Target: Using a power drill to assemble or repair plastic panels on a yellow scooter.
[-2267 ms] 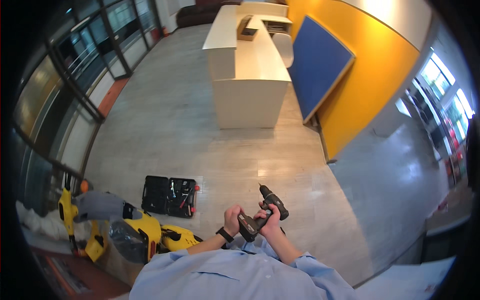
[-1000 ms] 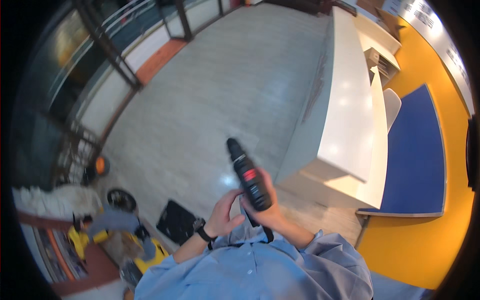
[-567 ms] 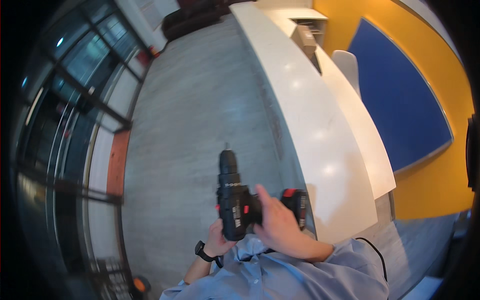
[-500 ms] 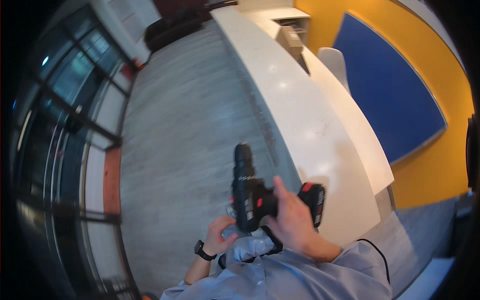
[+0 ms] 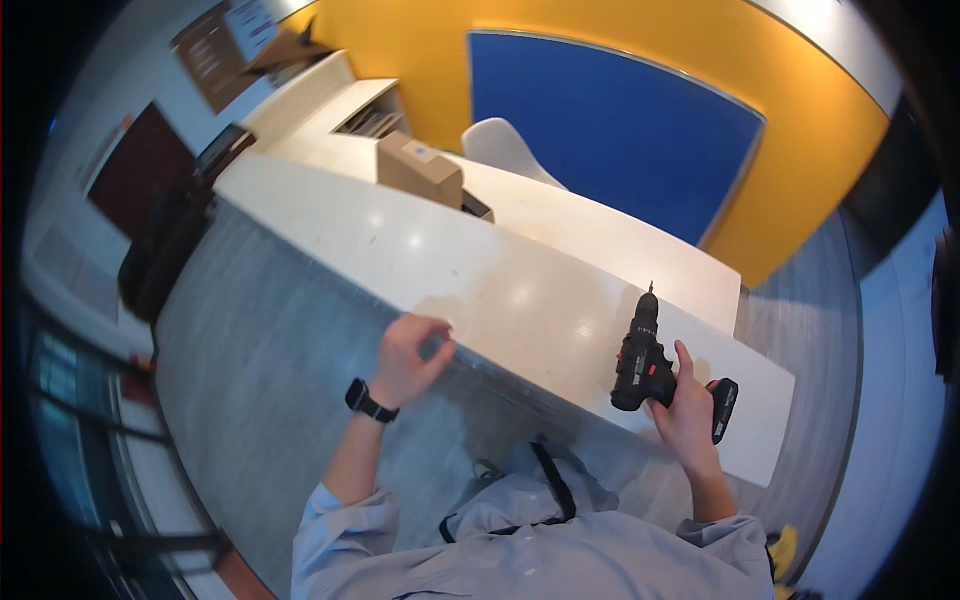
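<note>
On the long white table [image 5: 480, 280] in front of you lies a black cordless drill [image 5: 645, 355], its nose pointing away from you and its battery end, with a red stripe, toward the table's near right corner. Your right hand [image 5: 685, 415] is wrapped around the drill's grip, fingers closed on it, with the forefinger stretched up along the body. The drill's body sits just left of that hand and a little beyond it, resting on the tabletop close to the near edge.

Your left hand [image 5: 410, 350] hangs well apart from the drill, off to the left, at the table's near edge. Its fingers are curled loosely together and hold nothing; whether they touch the edge, you cannot tell. A dark watch [image 5: 368, 402] sits on that wrist.

Farther along the table stands a brown cardboard box [image 5: 420, 170], with a white chair [image 5: 505, 150] behind it against a blue panel [image 5: 620, 130] on the yellow wall [image 5: 800, 130]. Grey floor [image 5: 270, 380] stretches below your left arm.
</note>
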A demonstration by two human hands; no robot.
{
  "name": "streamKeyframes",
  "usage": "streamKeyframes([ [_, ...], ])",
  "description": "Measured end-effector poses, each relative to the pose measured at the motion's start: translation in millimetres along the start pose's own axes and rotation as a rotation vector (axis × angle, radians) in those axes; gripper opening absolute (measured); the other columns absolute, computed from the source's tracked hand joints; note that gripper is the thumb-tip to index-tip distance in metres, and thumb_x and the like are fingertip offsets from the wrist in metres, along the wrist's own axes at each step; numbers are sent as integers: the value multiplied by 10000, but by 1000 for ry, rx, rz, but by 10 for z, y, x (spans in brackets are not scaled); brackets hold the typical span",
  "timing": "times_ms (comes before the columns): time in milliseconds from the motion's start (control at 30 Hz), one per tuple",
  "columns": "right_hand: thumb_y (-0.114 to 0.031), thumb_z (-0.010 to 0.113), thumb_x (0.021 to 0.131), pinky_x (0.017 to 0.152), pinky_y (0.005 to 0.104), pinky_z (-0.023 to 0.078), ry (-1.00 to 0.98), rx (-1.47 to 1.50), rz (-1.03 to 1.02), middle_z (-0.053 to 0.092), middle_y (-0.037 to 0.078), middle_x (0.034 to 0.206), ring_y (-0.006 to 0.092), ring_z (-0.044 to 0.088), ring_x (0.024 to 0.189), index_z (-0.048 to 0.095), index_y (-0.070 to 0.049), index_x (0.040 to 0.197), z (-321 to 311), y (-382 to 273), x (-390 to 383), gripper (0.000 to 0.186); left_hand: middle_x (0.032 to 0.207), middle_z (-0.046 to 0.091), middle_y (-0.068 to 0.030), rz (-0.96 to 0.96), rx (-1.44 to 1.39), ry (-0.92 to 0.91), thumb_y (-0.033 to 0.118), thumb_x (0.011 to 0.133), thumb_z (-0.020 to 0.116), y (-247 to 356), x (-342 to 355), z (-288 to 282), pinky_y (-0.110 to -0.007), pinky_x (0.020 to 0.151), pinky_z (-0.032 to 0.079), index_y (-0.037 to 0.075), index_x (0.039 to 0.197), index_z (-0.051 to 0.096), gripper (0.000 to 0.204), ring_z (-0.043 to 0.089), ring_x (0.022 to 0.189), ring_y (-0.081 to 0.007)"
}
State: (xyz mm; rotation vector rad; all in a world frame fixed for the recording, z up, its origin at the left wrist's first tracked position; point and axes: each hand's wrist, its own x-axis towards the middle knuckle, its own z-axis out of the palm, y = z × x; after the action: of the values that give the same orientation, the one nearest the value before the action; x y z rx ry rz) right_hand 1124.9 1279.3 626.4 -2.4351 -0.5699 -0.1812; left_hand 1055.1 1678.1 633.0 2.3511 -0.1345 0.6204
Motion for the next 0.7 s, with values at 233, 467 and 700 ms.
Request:
streamKeyframes([
  [233,-22,733,633,697,394,507,-53,-99,282,630,161,788,347,644,732,323,-22,1430,137,-133,120,896,903,660,-107,227,245,-93,64,734,710,-1120,1567,-402,-400,784,501,33,897,645,177,610,886,-308],
  [467,17,716,624,725,378,512,-73,-76,480,662,157,830,341,658,796,335,-37,1428,213,-272,267,892,1028,639,-107,283,386,-273,123,722,729,-2067,2695,-633,-403,843,485,56,1012,626,316,580,1006,-313],
  [700,64,705,632,859,406,489,-94,-200,786,669,194,1014,341,642,967,295,-116,1474,312,-390,301,954,1393,485,-60,371,644,-573,520,770,640,-3110,3710,-249,-564,1058,321,145,1283,533,644,365,1356,-280],
])
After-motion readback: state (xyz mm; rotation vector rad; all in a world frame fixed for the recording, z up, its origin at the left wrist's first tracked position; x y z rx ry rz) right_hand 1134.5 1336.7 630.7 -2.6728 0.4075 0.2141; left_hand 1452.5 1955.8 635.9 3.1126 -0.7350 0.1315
